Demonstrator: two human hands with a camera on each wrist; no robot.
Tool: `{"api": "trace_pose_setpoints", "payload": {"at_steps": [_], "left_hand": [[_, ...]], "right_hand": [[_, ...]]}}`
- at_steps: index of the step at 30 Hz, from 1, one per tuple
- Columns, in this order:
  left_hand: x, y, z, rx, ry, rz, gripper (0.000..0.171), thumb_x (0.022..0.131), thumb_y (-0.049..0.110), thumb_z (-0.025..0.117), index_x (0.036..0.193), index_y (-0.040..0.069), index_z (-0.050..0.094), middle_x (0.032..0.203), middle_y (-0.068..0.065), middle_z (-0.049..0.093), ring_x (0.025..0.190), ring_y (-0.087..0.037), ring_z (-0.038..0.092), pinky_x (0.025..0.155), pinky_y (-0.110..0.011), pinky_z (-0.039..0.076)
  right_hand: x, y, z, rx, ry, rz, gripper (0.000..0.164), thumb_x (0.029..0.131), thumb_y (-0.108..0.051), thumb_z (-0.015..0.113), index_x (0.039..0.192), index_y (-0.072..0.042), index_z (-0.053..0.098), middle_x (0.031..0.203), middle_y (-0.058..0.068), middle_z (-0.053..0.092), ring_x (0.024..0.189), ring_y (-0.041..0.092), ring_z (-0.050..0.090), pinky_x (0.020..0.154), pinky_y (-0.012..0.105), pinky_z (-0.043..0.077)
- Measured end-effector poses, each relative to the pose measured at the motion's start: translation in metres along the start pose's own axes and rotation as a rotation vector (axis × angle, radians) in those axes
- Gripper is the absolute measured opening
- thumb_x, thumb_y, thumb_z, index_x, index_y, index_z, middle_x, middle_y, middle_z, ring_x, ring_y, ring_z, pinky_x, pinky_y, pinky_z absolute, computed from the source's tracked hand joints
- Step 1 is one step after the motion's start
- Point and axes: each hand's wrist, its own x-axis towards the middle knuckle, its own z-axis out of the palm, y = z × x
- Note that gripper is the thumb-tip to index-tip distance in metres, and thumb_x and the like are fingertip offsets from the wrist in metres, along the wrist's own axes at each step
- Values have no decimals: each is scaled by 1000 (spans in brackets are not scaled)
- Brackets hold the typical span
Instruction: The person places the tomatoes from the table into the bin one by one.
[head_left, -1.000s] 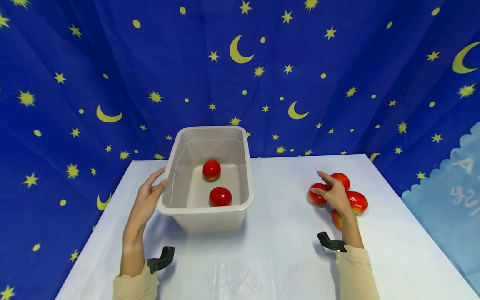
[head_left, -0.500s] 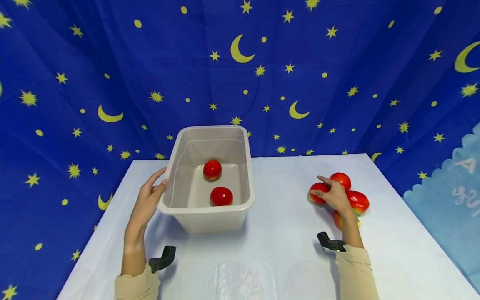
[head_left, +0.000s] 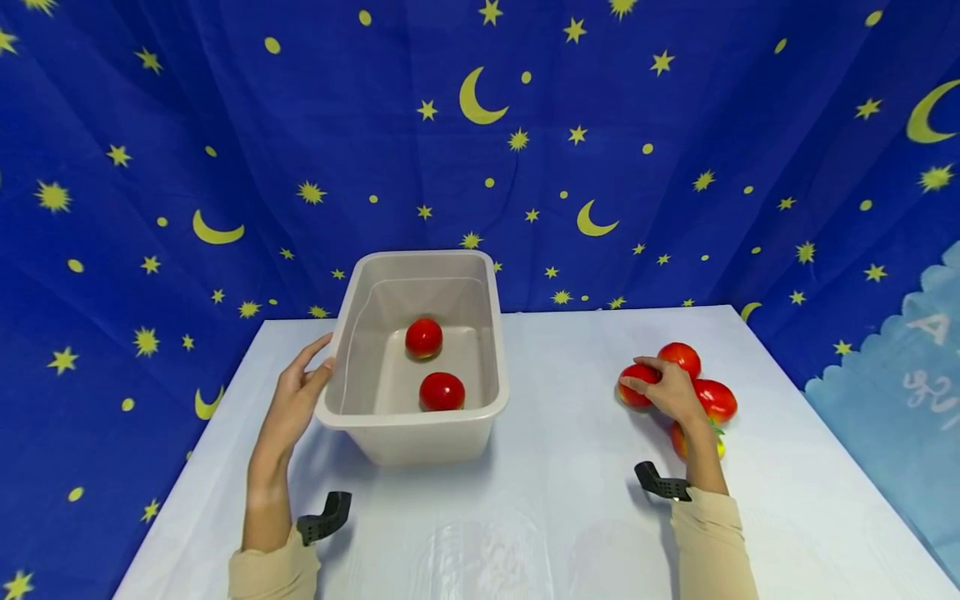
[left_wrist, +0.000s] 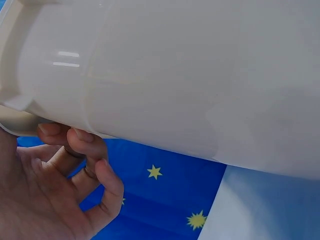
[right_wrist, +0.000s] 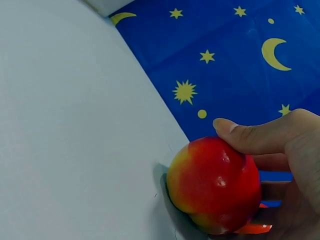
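Observation:
A light grey plastic bin (head_left: 416,423) stands on the white table, two red apples (head_left: 423,338) lying inside it. At its left rim is my left hand (head_left: 295,396), which grips the edge; in the left wrist view the curled fingers (left_wrist: 90,145) sit right at the bin's lip. On the right side my right hand (head_left: 673,393) holds a glossy red-and-yellow apple (right_wrist: 215,185), thumb over the top and fingers behind it. Close around that hand lie several more apples (head_left: 716,402), one with a green leaf and partly hidden by the wrist.
The white table (head_left: 570,467) ends at a blue curtain (head_left: 420,150) with yellow stars and moons. White tabletop lies between the bin and the apples. A light blue panel with white lettering (head_left: 930,329) hangs at the right.
My right hand's fingers have come down and closed onto the leftmost apple. The left hand and the bin have stayed in place.

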Motion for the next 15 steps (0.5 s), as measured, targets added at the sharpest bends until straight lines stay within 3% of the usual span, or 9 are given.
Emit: {"api": "trace_pose_setpoints", "payload": {"at_steps": [11,15], "left_hand": [[1,1,1,9,-7,-20,55,105,32,42,153,8,30,116,-27,65,81,-1,66,72,-25,53],[1,1,1,20,-9,-16,54,106,32,41,153,8,30,120,-30,62,82,1,65,73,-24,52]], "right_hand": [[-1,-1,-2,-1,24,-6,60,93,-38,65,138,0,51,139,30,48,125,45,45,104,63,35],[-1,0,-1,-4,42,-9,61,93,-39,65,138,-1,52,137,29,50,124,45,46,103,62,36]]}}
